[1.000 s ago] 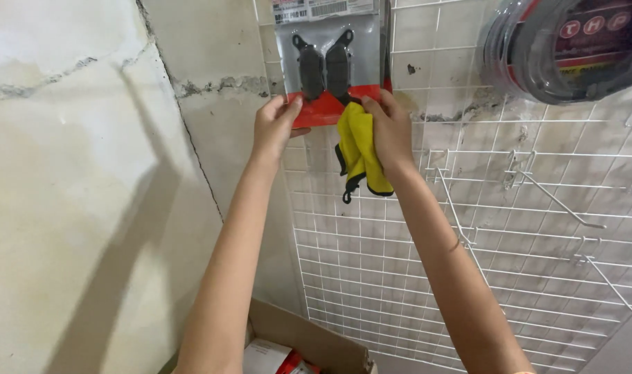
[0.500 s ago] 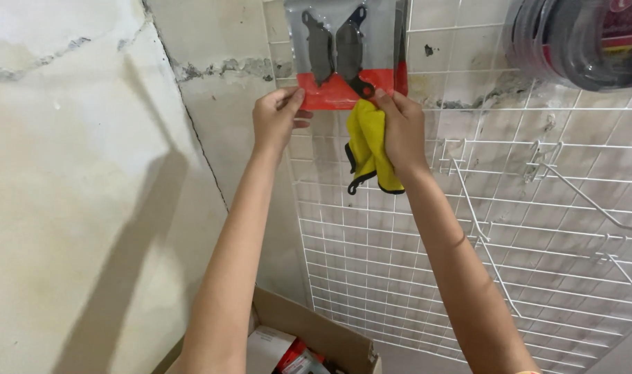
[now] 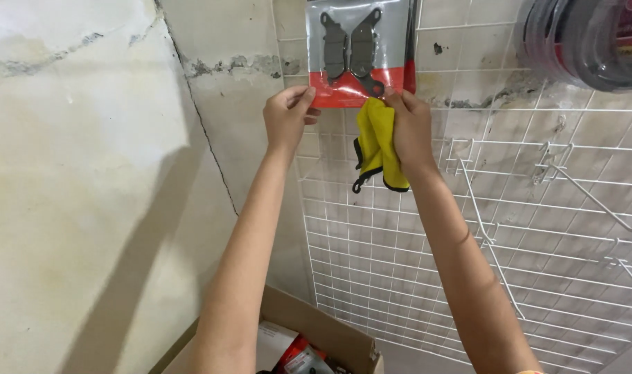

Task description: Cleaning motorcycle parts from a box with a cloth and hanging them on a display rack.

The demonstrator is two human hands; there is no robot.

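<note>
A clear blister pack with a red card base (image 3: 357,52) holds two dark grey brake pads and hangs against the white wire grid panel (image 3: 510,228). My left hand (image 3: 287,118) pinches the pack's lower left corner. My right hand (image 3: 409,128) grips the lower right corner and also clutches a yellow cloth with black trim (image 3: 378,145), which dangles below the pack.
Metal hooks (image 3: 572,180) stick out of the grid to the right. A coiled dark item in clear wrap (image 3: 586,41) hangs at the top right. An open cardboard box (image 3: 309,339) with packaged items sits below. A cracked plaster wall (image 3: 101,187) fills the left.
Both hands and the pack sit lower in view than a second ago as the camera tilted up. The grip on the pack and cloth is the same.
</note>
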